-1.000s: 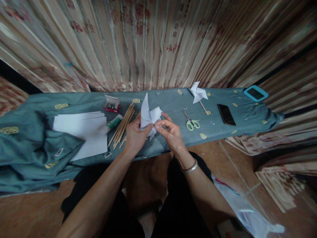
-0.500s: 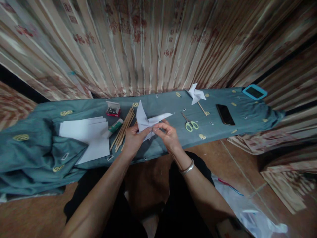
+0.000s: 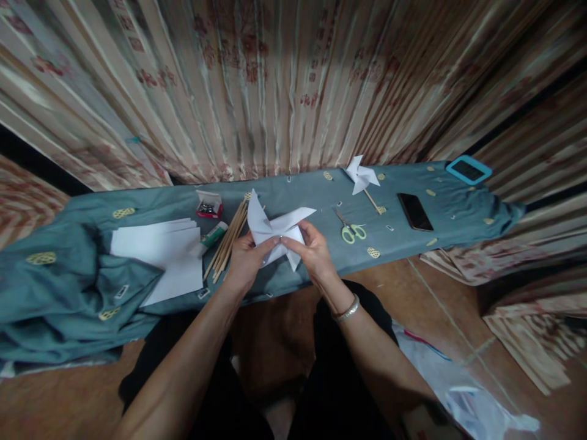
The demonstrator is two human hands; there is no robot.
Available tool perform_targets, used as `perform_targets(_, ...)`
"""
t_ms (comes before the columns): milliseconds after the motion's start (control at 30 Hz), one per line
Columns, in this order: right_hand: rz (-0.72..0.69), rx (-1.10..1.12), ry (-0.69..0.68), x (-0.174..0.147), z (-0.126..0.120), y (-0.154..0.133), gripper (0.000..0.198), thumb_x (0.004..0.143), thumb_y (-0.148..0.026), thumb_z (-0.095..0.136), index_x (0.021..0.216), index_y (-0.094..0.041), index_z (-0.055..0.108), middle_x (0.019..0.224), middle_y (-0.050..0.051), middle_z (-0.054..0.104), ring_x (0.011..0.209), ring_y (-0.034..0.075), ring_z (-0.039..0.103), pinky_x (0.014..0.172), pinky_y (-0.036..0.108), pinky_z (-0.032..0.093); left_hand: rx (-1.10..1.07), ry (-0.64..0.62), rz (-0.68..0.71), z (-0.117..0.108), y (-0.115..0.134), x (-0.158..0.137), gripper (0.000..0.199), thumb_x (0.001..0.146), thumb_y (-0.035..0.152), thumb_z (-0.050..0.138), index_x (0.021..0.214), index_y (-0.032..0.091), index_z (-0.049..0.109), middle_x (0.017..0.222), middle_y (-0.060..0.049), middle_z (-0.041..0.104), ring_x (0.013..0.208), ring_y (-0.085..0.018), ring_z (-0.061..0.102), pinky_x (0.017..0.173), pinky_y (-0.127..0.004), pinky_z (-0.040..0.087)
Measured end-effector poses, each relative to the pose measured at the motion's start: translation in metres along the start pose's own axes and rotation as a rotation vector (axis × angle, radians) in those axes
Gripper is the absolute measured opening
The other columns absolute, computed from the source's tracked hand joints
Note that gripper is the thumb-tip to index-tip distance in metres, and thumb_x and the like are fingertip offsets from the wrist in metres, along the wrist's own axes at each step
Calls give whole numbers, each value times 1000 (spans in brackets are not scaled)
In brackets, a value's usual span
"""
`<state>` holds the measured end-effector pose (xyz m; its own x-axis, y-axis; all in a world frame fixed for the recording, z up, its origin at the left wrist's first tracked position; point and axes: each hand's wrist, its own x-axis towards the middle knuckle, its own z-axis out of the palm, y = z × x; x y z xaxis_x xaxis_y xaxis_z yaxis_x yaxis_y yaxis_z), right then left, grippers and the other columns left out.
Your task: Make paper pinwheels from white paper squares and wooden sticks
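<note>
The person's left hand (image 3: 244,258) and right hand (image 3: 316,252) hold a white paper pinwheel (image 3: 275,226) between them, above a counter (image 3: 316,189) draped in grey-green cloth. Each hand is clamped on the paper, thumb on top; the thumb tips almost meet at its centre, beside a small shiny pin (image 3: 280,238). Pointed blades spread beyond the fingers, one rising ahead of the left hand, another slanting out ahead of the right.

Just left of the left hand lies a loose bundle of wooden sticks (image 3: 228,241). Farther left are a green-and-white tube (image 3: 213,235) and a stack of white paper (image 3: 174,250), partly under a fold of cloth. Ahead of the tube, an open red-and-white box (image 3: 210,209) holds small metal pieces.

To the right of the right hand are scissors (image 3: 351,233) with pale green handles. Ahead of them lies a second pinwheel (image 3: 361,176), joined to a stick. Farther right come a dark phone (image 3: 415,212) and, well apart from the hand, a blue-framed device (image 3: 468,170). A silver bracelet (image 3: 347,308) circles the right wrist.
</note>
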<state>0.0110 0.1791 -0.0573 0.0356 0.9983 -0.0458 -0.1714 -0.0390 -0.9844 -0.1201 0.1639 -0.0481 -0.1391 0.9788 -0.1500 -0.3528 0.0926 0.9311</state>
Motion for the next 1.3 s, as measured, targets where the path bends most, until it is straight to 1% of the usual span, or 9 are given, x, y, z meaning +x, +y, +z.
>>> perform_targets(67, 35, 25, -83, 0, -2, -5, 50, 55, -38, 82, 99, -22, 65, 97, 2, 73, 91, 21, 66, 84, 34, 52, -19, -15, -21, 0, 1, -1, 35, 50, 32, 85, 79, 16, 73, 82, -4, 75, 76, -18, 68, 79, -33, 53)
perform_targets(167, 102, 36, -153, -2, -5, -13, 41, 53, -41, 83, 87, -21, 69, 80, 0, 74, 78, 20, 67, 75, 32, 53, -21, -16, -41, 1, 1, -2, 35, 50, 31, 86, 78, 15, 73, 82, -5, 75, 74, -19, 67, 77, -33, 53)
perform_targets(267, 150, 55, -142, -3, -7, -17, 38, 49, -41, 85, 78, -22, 71, 73, -2, 73, 69, 18, 65, 71, 32, 53, -32, -8, -37, 2, -1, -2, 31, 50, 29, 86, 74, 14, 73, 78, -5, 75, 70, -17, 66, 75, -31, 53)
perform_targets(433, 175, 59, -90, -3, -6, -15, 34, 43, -40, 87, 67, -22, 71, 65, -3, 71, 61, 16, 62, 64, 31, 51, -26, 5, -32, 2, -6, -2, 28, 50, 29, 86, 72, 15, 74, 73, -3, 74, 64, -15, 64, 67, -28, 52)
perform_targets(533, 161, 39, -55, -2, -5, -13, 35, 42, -43, 87, 64, -22, 70, 64, -3, 70, 58, 15, 60, 60, 30, 50, -6, 28, -11, 3, -9, -1, 30, 50, 31, 86, 73, 14, 74, 73, -4, 74, 65, -15, 64, 67, -29, 52)
perform_targets(700, 129, 15, -41, -1, -5, -9, 35, 43, -45, 87, 62, -21, 69, 62, -3, 68, 56, 14, 58, 57, 29, 48, -6, 56, -2, 5, -10, 0, 34, 51, 32, 85, 76, 14, 74, 76, -4, 74, 67, -16, 66, 72, -31, 52)
perform_targets(933, 85, -75, -72, 2, -12, -4, 31, 50, -46, 84, 55, -21, 66, 54, -4, 61, 51, 12, 52, 52, 26, 42, 12, 20, 5, 2, -11, 0, 30, 54, 32, 84, 76, 13, 74, 76, -5, 74, 69, -17, 66, 71, -31, 52)
perform_targets(1133, 56, -81, -88, 2, -14, -6, 29, 51, -46, 83, 59, -22, 70, 58, -4, 64, 54, 12, 53, 55, 27, 44, 39, 27, 38, 1, -14, 0, 27, 56, 29, 84, 76, 14, 74, 75, -3, 73, 69, -15, 64, 69, -28, 51)
perform_targets(1300, 71, -62, -92, 1, -12, -10, 31, 48, -46, 85, 60, -22, 70, 59, -4, 64, 55, 13, 54, 58, 27, 45, 54, 36, 43, 1, -12, 0, 27, 55, 29, 84, 74, 14, 74, 73, -3, 73, 66, -15, 63, 66, -27, 49)
